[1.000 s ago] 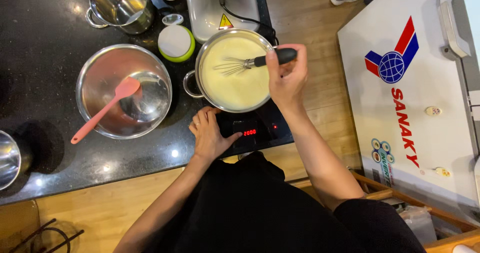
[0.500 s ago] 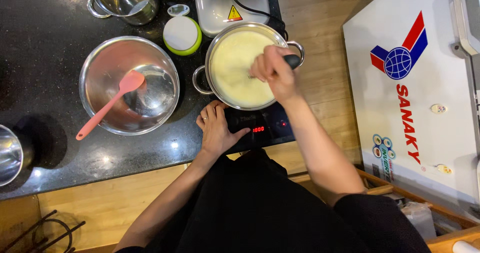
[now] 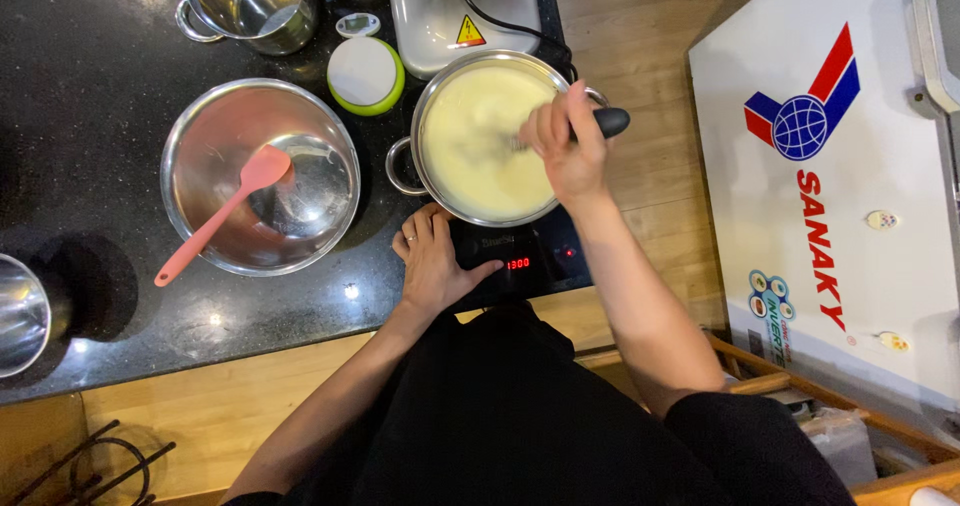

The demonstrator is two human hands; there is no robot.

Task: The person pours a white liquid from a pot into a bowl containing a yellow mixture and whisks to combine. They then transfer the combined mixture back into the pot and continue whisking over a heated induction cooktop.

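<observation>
Right hand (image 3: 562, 151) in clenched grip on a black-handled whisk (image 3: 605, 122) over a round steel pot (image 3: 400, 166) of creamy batter; left hand (image 3: 432, 262) released, flat.

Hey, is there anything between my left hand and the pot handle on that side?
Nothing visible. The left hand rests flat at the cooker's front edge, and the pot's near handle sits just above the fingertips with only bare counter between.

Bright overhead light; glare spots on the dark counter (image 3: 120, 116), whisking right hand (image 3: 565, 146) slightly motion-blurred, edges sharp.
</observation>
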